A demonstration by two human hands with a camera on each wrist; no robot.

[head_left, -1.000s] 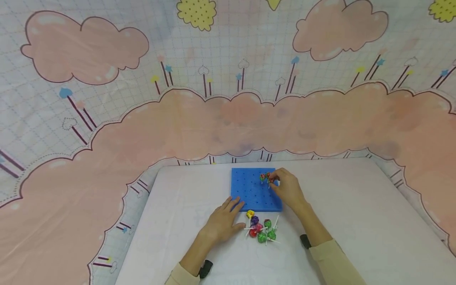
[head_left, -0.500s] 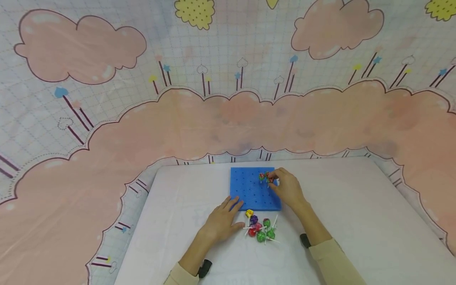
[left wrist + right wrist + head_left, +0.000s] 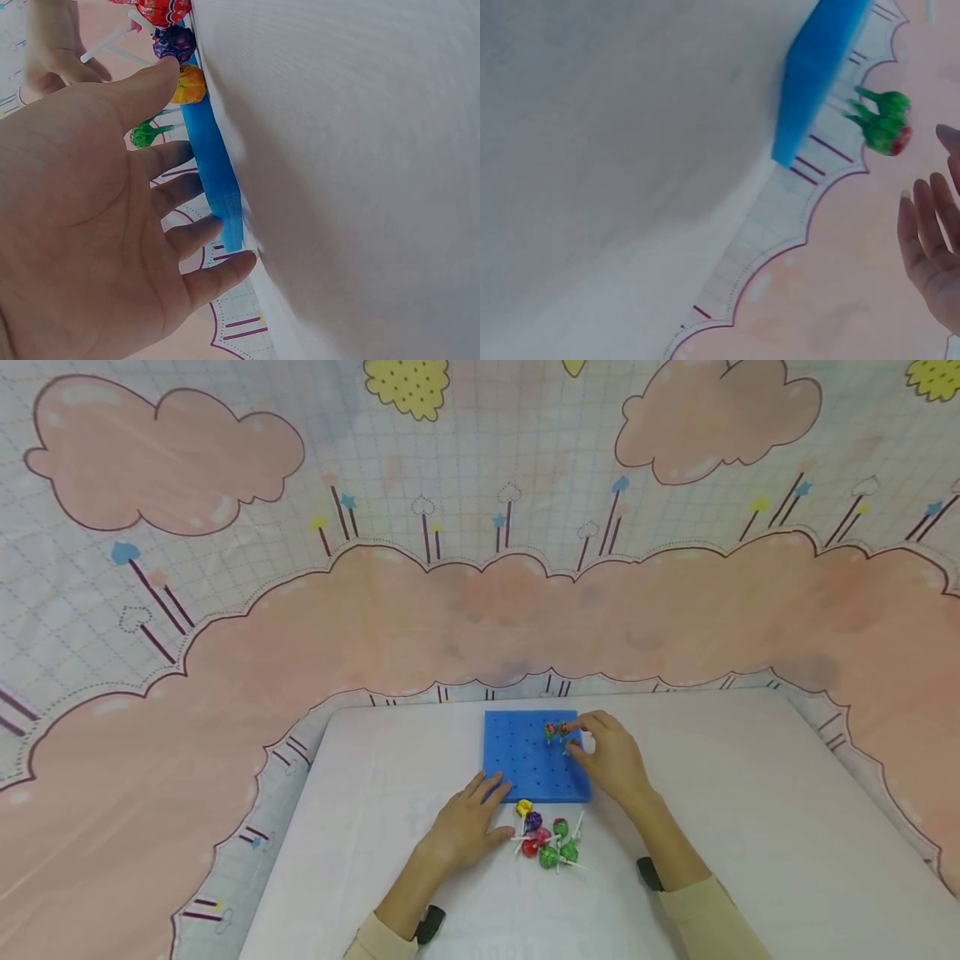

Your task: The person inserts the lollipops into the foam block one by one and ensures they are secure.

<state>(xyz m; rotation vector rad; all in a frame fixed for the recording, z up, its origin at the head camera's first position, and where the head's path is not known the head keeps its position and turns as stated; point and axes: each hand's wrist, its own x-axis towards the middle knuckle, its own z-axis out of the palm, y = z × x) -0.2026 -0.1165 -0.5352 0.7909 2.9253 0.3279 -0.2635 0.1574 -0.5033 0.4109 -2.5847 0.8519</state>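
A square blue board (image 3: 506, 756) with rows of small holes lies toward the back of the table. Three green-and-red lollipops (image 3: 551, 730) stand in it near its far right corner. My right hand (image 3: 617, 764) is beside them, thumb and index finger spread, with a gap between its fingers and the lollipops (image 3: 889, 135) in the right wrist view. The fingers of my left hand (image 3: 465, 828) rest at the board's near left corner, straight and spread; the left wrist view shows an empty palm (image 3: 97, 217).
In front of the board lies a loose pile of lollipops: a yellow one (image 3: 524, 808), a purple one (image 3: 533, 821), red ones (image 3: 530, 848) and green ones (image 3: 549, 857), white sticks pointing several ways. A white cloth (image 3: 390, 777) covers the table; a printed curtain (image 3: 420, 618) hangs behind.
My right thumb and index finger have parted and let go of the nearest standing lollipop, the hand drawing slightly right. My left hand has stayed on the board's corner.
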